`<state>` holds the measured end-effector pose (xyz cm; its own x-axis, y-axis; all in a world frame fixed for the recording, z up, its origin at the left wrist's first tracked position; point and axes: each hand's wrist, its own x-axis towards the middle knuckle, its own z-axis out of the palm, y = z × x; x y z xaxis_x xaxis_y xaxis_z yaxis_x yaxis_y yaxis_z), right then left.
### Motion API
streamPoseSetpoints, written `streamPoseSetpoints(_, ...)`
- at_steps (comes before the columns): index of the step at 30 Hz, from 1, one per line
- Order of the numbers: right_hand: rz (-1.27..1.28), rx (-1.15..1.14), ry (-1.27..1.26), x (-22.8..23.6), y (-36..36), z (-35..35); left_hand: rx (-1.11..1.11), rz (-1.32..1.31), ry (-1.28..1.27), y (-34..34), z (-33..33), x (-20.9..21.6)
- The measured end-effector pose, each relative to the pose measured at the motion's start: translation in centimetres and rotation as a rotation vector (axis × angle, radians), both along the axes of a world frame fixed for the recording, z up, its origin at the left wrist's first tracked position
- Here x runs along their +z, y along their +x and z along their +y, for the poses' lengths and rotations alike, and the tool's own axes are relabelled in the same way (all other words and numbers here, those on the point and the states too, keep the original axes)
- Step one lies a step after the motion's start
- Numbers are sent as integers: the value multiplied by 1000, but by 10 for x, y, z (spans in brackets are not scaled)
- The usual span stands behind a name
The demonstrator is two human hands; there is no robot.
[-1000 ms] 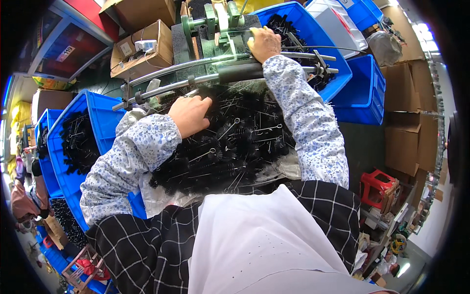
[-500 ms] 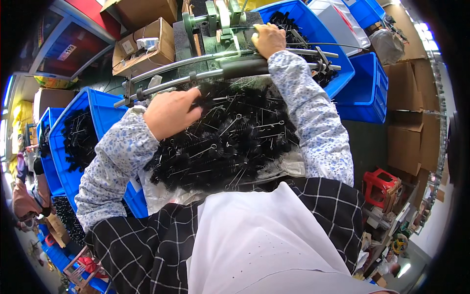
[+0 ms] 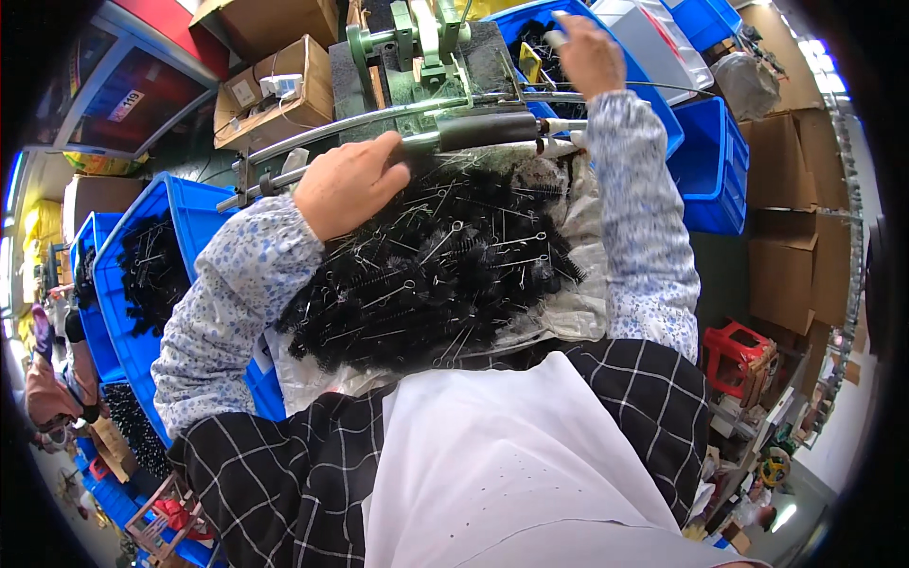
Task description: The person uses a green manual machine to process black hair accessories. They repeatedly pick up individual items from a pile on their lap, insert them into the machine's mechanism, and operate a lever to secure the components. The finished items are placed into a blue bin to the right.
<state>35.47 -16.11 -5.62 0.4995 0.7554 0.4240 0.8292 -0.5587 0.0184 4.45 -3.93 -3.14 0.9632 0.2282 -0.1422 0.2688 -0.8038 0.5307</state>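
My left hand [image 3: 352, 185] lies palm down over the lower metal bar [image 3: 417, 144], its thumb stretched apart from the bent fingers. Whether its fingertips touch the bar is hidden. Below it spreads a heap of black-bristled brushes with twisted wire stems and looped ends [image 3: 436, 256], on a pale plastic sheet [image 3: 568, 317]. My right hand [image 3: 589, 59], smeared by motion, hovers above the blue bin [image 3: 653, 85] at the far right. White covers tip its thumb and forefinger, which stand apart with nothing visible between them. A dark sleeve [image 3: 488, 131] wraps the bar's middle.
Beyond the bars stands a green metal machine [image 3: 426, 47]. A cardboard box [image 3: 275, 95] lies left of it. A blue bin of black brushes [image 3: 204, 222] stands at the left, another blue bin [image 3: 705, 170] at the right. A red stool [image 3: 737, 360] is lower right.
My right hand has left the bar beside the machine and moved right and away, over the blue bin. My left hand has risen onto the lower bar. The dark sleeve sits slightly further right.
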Motion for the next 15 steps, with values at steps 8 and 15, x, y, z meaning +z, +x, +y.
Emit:
streamPoseSetpoints(8, 990, 577, -1, 3, -126, -8, 44, 61, 75, 20, -5, -1)
streamPoseSetpoints(15, 151, 63, -55, -59, -46, 41, -138, 306, 134, 31, -15, -45)
